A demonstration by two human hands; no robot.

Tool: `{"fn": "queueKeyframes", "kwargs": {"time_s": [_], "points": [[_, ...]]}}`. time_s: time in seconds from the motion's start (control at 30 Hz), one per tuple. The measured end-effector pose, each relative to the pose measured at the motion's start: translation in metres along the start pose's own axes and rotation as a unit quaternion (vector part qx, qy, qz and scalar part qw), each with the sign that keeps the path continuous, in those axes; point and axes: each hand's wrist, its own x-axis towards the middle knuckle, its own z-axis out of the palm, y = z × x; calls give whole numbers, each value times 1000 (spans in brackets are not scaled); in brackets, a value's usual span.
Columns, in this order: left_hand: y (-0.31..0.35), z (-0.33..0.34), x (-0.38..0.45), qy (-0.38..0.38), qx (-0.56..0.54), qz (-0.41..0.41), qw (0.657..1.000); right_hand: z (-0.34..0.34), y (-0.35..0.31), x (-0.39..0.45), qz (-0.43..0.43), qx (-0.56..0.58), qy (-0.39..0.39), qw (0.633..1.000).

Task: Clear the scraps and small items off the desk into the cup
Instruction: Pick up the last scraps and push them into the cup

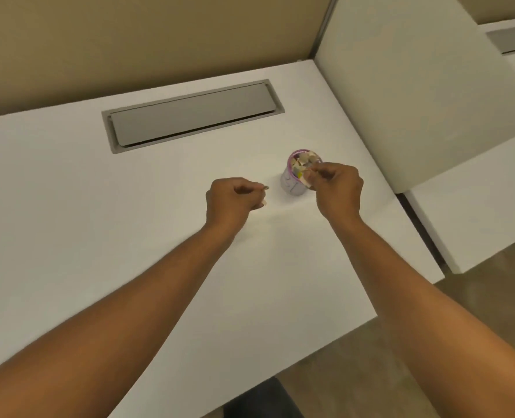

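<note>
- A small pale cup with a pink rim stands upright on the white bench, towards the right side of it and in front of the right end of the grey hatch.
- The cup is filled close to the rim with scraps of paper, some pale, some with yellow on them.
- The right hand is at the cup's right side, its fingers curled over the rim. The fingertips pinch something small at the mouth of the cup; what exactly it is cannot be told.
- The left hand is curled into a loose fist just left of the cup, not touching it. A small dark item sticks out between thumb and forefinger, and a pale scrap shows at the lower edge of the fist.
- Whether the left hand rests on the bench or hangs just above it cannot be told.
- A long grey hatch is set into the bench behind the hands, its lid closed or nearly so.
- A white divider panel rises at the bench's right edge, and a tan wall runs along the back.
- Both forearms are bare and reach in from the bottom of the view.
</note>
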Motion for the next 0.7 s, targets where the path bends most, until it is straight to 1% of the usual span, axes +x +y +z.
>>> {"fn": "queueKeyframes", "kwargs": {"time_s": [0.07,0.13,0.27,0.37,0.47,0.6,0.7], "points": [[25,36,23,-19,40,33,998,-12,3,24,-5,-7,18,1000],[43,66,46,-30,81,50,995,-15,7,42,-15,-33,21,999],[56,106,84,-33,155,36,987,-6,18,68,-13,-81,7,997],[51,120,103,-23,195,23,980,3,26,79,0,-114,-17,993],[47,126,113,-18,245,42,968,9,27,86,2,-139,-29,990],[49,129,115,-56,288,70,953,7,24,93,-1,-151,-46,988],[52,129,115,-72,327,106,936,-1,24,96,-2,-155,-92,984]]}}
